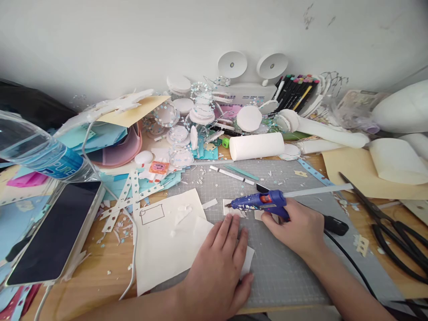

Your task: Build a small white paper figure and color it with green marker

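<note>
My right hand (301, 229) is wrapped round the grip of a blue hot glue gun (257, 201), with a translucent glue stick (316, 191) poking out of its back. The nozzle is over a small white paper piece (228, 204) on the grey cutting mat (284, 272). My left hand (219, 263) lies flat with its fingers stretched, the fingertips at the near edge of that piece. Partly under this hand is more white paper, beside a cream sheet (157, 249) bearing a drawn rectangle. Another small paper piece lies below the gun, partly hidden by my right hand.
Black scissors (384, 218) lie at the right. On the left are a phone (55, 232), a water bottle (50, 147) and a white cable (135, 240). A pen (232, 175), a white foam cylinder (257, 146), several foam discs (249, 118) and markers (297, 91) crowd the back.
</note>
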`<action>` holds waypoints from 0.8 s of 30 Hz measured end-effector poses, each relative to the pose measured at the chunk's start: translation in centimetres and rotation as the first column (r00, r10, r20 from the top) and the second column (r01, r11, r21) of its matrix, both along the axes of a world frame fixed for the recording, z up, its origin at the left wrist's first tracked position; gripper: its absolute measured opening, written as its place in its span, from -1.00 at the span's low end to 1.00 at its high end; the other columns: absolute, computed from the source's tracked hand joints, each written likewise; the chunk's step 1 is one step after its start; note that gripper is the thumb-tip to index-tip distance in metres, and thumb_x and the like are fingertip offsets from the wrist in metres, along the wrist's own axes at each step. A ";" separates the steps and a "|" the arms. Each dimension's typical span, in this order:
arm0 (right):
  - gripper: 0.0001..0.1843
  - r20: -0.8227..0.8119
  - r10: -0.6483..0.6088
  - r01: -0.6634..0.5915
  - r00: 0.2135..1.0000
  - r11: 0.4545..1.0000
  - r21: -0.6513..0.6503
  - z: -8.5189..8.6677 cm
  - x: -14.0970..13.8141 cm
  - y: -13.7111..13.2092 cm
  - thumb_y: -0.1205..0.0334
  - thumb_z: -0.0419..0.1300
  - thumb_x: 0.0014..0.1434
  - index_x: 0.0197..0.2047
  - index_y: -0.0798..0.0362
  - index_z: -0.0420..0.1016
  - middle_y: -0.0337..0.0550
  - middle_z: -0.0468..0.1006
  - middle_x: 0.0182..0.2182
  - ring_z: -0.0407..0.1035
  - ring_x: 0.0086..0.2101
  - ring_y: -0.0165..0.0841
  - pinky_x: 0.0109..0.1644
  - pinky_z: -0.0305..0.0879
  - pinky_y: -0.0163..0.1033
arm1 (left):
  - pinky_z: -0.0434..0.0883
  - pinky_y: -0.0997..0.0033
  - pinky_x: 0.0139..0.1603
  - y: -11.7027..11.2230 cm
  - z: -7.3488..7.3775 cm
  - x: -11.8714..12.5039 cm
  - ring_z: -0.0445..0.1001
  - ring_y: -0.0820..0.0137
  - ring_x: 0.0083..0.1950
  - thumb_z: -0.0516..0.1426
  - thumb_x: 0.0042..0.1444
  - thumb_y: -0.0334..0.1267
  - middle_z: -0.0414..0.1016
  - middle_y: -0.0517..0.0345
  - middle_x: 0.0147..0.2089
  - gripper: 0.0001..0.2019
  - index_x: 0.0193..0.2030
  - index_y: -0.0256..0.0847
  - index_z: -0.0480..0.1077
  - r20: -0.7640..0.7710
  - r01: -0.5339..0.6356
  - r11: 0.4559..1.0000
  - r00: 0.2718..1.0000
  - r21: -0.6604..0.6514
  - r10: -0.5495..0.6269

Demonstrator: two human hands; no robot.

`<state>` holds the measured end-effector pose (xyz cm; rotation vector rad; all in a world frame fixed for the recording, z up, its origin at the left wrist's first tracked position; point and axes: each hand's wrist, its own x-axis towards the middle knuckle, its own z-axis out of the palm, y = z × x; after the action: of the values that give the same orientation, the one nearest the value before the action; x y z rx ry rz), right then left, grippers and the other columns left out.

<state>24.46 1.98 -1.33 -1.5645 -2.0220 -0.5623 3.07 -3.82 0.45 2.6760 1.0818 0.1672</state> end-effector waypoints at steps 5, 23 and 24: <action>-0.81 -0.016 0.002 -0.002 1.000 1.000 -0.008 0.1 0.1 -0.1 0.12 0.19 -0.05 -0.56 0.04 0.38 -0.33 0.27 -0.76 0.22 -0.69 -0.39 -0.56 0.03 -0.31 | -0.10 0.07 0.35 0.0 -0.1 0.0 -0.19 -0.04 0.43 -0.19 0.30 -0.03 -0.15 -0.33 0.42 -0.39 0.35 -0.45 0.01 -0.003 0.000 1.000 1.000 -0.014 0.000; -0.77 -0.025 0.009 -0.008 1.000 0.999 0.049 0.1 0.3 -0.2 0.11 0.18 -0.02 -0.59 0.04 0.34 -0.28 0.35 -0.74 0.27 -0.68 -0.38 -0.56 0.09 -0.32 | -0.10 0.06 0.35 -0.1 -0.3 -0.2 -0.22 -0.05 0.43 -0.19 0.31 -0.03 -0.20 -0.36 0.42 -0.38 0.36 -0.45 -0.02 0.010 0.005 1.000 1.000 -0.022 -0.005; -0.76 -0.030 0.006 -0.004 1.000 0.998 0.059 0.1 0.3 -0.2 0.10 0.18 -0.02 -0.60 0.03 0.33 -0.27 0.35 -0.74 0.27 -0.68 -0.38 -0.56 0.10 -0.31 | -0.10 0.06 0.35 -0.1 -0.2 -0.1 -0.22 -0.05 0.43 -0.19 0.31 -0.04 -0.20 -0.36 0.42 -0.38 0.36 -0.45 -0.02 0.010 0.005 1.000 1.000 -0.024 -0.005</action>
<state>24.76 1.82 -1.26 -1.5243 -1.9680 -0.5876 2.93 -3.95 0.21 2.6537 1.0670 0.1651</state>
